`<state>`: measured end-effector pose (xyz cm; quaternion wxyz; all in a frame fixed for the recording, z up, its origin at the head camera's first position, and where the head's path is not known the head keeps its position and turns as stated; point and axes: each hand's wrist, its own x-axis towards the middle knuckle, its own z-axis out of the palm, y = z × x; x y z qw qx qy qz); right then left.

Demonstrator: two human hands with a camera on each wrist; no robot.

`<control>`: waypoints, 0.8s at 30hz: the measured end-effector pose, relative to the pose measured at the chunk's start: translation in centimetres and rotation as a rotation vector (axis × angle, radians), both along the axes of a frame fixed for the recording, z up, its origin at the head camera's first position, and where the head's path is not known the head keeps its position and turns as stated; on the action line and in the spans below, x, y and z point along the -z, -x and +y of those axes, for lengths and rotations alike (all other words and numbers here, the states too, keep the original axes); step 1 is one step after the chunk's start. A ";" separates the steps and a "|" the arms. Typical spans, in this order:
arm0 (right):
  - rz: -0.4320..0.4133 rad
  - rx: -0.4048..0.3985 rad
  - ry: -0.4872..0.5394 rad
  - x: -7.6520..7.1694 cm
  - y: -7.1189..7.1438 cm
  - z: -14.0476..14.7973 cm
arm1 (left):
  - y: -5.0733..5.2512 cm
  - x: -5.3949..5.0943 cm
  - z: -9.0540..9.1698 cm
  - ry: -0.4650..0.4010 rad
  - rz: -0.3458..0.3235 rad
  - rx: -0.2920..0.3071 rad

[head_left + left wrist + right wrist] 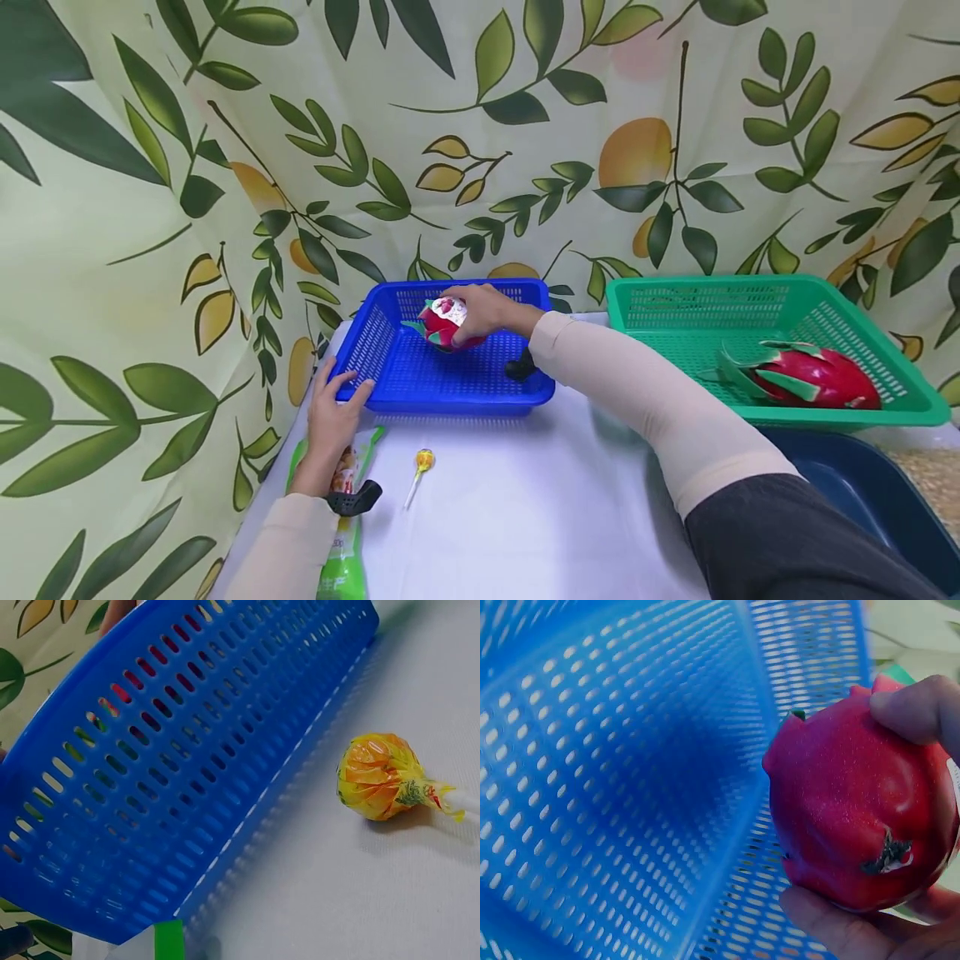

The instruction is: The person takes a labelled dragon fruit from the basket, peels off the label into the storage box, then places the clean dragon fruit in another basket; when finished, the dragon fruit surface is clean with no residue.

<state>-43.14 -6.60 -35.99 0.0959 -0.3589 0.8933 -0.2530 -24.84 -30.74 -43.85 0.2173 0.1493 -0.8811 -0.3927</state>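
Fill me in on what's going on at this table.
A person has a dragon fruit in the grip of their right hand, within the blue basket; whether it touches the bottom is unclear. The left hand is at that basket's near left corner. A second dragon fruit lies in the green basket to the right. A wrapped lollipop and a green packet lie on the near side of the blue basket.

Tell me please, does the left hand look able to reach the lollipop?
Probably yes: the lollipop lies uncovered on the white surface, near the left hand, which would likely only need to leave the corner of the blue basket.
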 end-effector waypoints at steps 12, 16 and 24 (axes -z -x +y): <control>-0.114 0.071 0.302 -2.5 -5.1 7.3 | -0.7 0.7 1.0 0.030 -0.056 -0.020; -0.179 0.090 0.378 -3.2 -8.4 9.9 | -0.4 0.5 0.9 0.029 -0.069 -0.008; -0.236 0.084 0.542 -2.6 -15.8 14.0 | -0.4 -0.4 0.3 0.028 -0.092 0.017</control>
